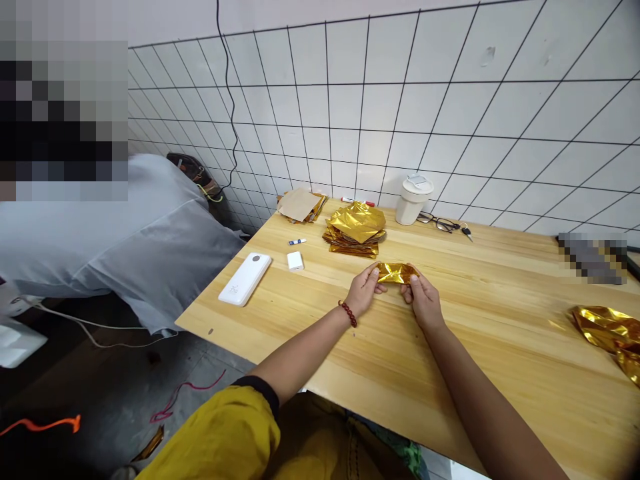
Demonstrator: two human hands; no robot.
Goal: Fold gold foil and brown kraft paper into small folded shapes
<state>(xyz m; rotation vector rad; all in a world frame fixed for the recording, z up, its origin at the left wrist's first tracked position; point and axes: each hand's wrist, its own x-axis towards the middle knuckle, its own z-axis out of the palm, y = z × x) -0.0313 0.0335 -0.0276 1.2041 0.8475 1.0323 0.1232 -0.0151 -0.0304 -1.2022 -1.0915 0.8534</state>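
Between my two hands is a small folded strip of shiny gold foil paper (396,273), held level just above the wooden table. My left hand (364,290), with a red bead bracelet at the wrist, pinches its left end between thumb and fingers. At the right end, my right hand (424,300) grips it the same way. Right behind the strip lies a pile of gold foil sheets (357,227), its top sheet turned at an angle. Further back on the left is a second stack of sheets, topped by a brown paper face (299,205).
On the wooden table (310,333) are a white power bank (245,280), a white charger plug (295,261), a cream cup (414,199), glasses (440,223) and keys (467,231). Crumpled gold foil (607,330) lies at the right. A person in grey (125,227) sits at the left.
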